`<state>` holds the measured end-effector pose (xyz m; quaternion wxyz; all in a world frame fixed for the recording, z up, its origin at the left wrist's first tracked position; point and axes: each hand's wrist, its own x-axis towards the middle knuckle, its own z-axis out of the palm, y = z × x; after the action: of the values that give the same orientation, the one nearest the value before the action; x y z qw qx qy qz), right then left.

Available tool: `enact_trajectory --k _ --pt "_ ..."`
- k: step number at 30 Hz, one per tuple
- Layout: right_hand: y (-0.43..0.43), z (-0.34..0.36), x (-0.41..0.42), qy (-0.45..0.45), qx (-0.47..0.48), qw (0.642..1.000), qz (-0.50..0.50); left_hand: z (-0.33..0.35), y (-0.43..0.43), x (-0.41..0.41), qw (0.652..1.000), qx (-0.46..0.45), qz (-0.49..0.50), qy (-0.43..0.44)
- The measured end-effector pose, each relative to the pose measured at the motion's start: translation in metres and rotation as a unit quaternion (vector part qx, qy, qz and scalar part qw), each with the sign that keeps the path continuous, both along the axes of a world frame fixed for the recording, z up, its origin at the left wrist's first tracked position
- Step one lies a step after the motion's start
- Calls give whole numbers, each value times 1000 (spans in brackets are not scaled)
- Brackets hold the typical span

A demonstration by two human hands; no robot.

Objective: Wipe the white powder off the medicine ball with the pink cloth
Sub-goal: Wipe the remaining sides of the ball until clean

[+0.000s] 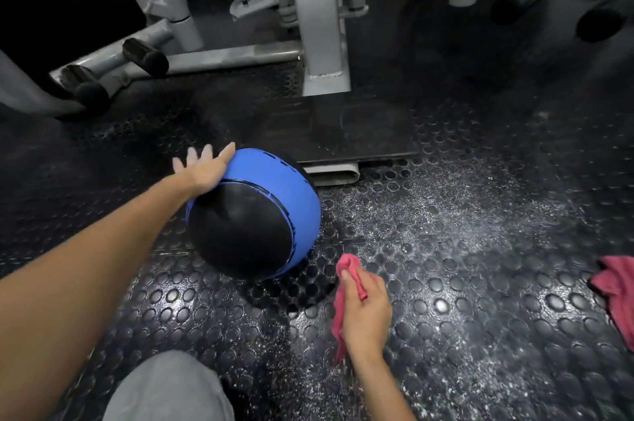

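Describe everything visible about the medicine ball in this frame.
The medicine ball is round, with a blue band and black end panels edged by dark stitching-like lines; its surface looks matte and rubbery. It sits on the studded black floor mat. The left hand lies open on its upper left side. The pink cloth, bunched in the right hand, is apart from it. No powder shows on the visible side.

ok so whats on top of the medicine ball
The left hand rests open on the upper left of the medicine ball. No powder shows on the visible side; the far side and underside are hidden.
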<state>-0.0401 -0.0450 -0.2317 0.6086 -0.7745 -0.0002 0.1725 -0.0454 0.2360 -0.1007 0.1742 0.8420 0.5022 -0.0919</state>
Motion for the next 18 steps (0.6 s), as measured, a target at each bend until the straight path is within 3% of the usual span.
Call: enact_trajectory --k 5,8,11,15,18 --pt "1 15 15 8 59 998 -17 17 -22 -18 988 74 -129 46" --pt "3 23 9 15 94 995 -41 31 -45 -23 947 143 -269 102" --pt "-2 28 6 10 111 991 -68 39 -78 -13 865 190 -440 148" --pt "-20 16 16 12 80 990 -112 33 -138 20 711 184 -661 155" --pt "-44 5 30 27 82 980 -179 31 -157 40 656 186 -718 136"
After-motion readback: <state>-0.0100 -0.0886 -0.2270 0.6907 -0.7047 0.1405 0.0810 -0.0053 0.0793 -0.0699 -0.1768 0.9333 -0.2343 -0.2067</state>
